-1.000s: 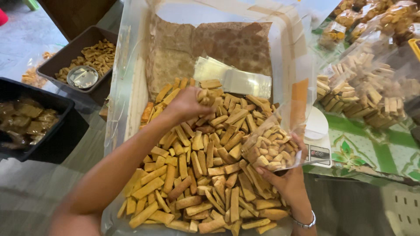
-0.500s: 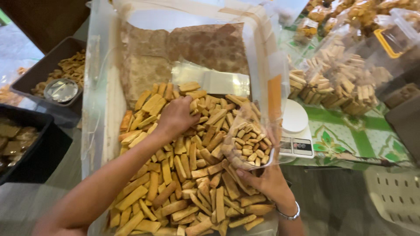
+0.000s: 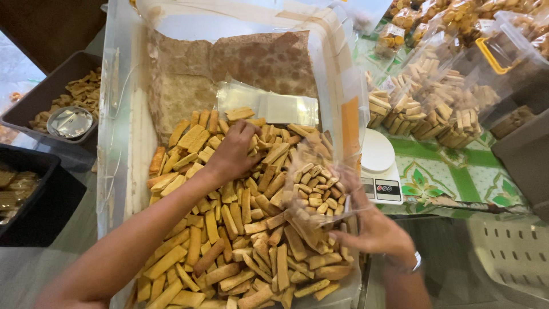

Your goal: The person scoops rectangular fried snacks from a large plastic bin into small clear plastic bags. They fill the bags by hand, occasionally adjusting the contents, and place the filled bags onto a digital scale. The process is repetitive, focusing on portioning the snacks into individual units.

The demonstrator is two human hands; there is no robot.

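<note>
In the bin [image 3: 123,114], left hand [image 3: 234,151] clenched on biscuits [image 3: 240,229]; right hand [image 3: 374,229] grasping bag [image 3: 314,183]. Best keep bag mouth open, close beside left grip, w/ small handfuls.

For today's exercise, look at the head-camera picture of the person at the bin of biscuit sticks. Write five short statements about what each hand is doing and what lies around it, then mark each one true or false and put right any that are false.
1. The left hand reaches into the pile of biscuit sticks. True.
2. The right hand holds a metal scoop. False: it holds a clear plastic bag partly filled with biscuit pieces.
3. A white kitchen scale sits to the right of the clear plastic bin. True.
4. The bin's far end is packed with sticks. False: the brown paper lining shows bare there, with flat empty bags lying on it.
5. The filled packets stand on a patterned green cloth. True.
</note>
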